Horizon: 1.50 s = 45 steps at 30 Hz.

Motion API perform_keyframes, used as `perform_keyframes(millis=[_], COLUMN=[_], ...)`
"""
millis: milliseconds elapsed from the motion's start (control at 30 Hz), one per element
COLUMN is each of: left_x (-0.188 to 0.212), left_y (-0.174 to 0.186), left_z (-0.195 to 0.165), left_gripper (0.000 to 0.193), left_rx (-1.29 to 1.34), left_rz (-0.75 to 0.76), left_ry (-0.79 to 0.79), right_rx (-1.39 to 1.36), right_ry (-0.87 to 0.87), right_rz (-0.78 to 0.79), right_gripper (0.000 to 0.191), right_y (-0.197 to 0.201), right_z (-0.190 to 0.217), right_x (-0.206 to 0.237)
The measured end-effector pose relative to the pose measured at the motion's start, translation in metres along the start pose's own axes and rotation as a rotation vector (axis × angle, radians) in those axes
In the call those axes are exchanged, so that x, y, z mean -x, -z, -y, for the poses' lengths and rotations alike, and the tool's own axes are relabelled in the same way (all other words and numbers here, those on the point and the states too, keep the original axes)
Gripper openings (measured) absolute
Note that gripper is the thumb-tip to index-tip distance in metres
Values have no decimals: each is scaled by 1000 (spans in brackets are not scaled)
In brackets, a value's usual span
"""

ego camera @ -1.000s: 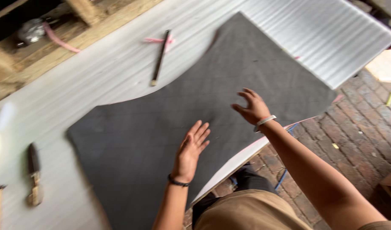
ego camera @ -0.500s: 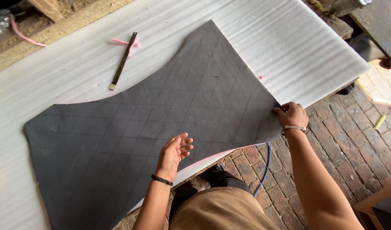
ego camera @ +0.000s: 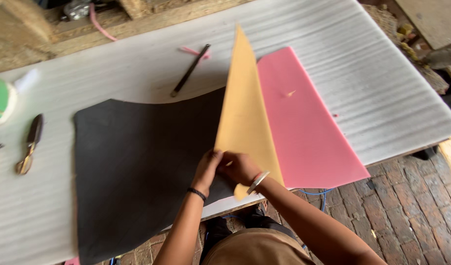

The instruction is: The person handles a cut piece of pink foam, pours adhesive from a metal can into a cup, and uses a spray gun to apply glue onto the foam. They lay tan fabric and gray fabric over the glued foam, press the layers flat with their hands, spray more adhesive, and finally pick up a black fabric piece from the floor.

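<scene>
A large dark grey quilted sheet [ego camera: 137,162] lies on the white foam-covered table [ego camera: 333,44]. Its right part is folded up and over, showing a tan underside [ego camera: 242,113]. Under it a pink foam sheet [ego camera: 304,127] lies exposed on the table. My left hand [ego camera: 208,167] and my right hand [ego camera: 240,167] are together at the near edge of the lifted flap, both gripping it. A black band sits on my left wrist and a silver bangle on my right.
A thin dark tool [ego camera: 190,70] with a pink scrap lies beyond the sheet. A pair of shears [ego camera: 29,145] rests at the left, next to a green and white object [ego camera: 2,98]. Wooden planks run along the far edge. Brick floor [ego camera: 407,211] lies below right.
The grey sheet lay flat before, with my hands spread on it. My right hand took the right edge, and now both hands have lifted it over to the left, baring the pink foam.
</scene>
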State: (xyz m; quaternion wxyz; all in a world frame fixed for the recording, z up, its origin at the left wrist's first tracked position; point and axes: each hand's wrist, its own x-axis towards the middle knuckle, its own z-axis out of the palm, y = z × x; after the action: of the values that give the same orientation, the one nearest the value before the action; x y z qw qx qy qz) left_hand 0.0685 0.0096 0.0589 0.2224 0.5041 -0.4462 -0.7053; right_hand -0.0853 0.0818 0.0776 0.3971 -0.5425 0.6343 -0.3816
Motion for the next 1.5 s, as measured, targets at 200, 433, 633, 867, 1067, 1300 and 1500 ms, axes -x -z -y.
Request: perform_keyframes(millis=[200, 433, 633, 867, 1067, 1300, 1500], left_x=[6, 84, 97, 140, 64, -2, 24], left_y=[210, 461, 543, 625, 534, 247, 116], left_z=[19, 48, 43, 4, -26, -4, 33], left_gripper=[35, 26, 23, 19, 23, 75, 86], left_rx=[-114, -101, -205, -429, -513, -1185, -1041], left_rz=[-544, -1113, -1336, -1800, -1559, -759, -738], left_ry=[-112, -237, -117, 526, -815, -156, 136], right_rx=[-3, 148, 330, 314, 281, 384, 328], right_ry=[-57, -367, -545, -512, -490, -351, -335], right_rz=[196, 62, -127, -141, -116, -436, -410], right_gripper=[33, 40, 44, 41, 36, 37, 55], right_y=[-63, -66, -66, -58, -38, 106, 217], right_z=[40, -10, -32, -48, -68, -139, -187], right_x=[-22, 1, 41, 62, 56, -5, -98])
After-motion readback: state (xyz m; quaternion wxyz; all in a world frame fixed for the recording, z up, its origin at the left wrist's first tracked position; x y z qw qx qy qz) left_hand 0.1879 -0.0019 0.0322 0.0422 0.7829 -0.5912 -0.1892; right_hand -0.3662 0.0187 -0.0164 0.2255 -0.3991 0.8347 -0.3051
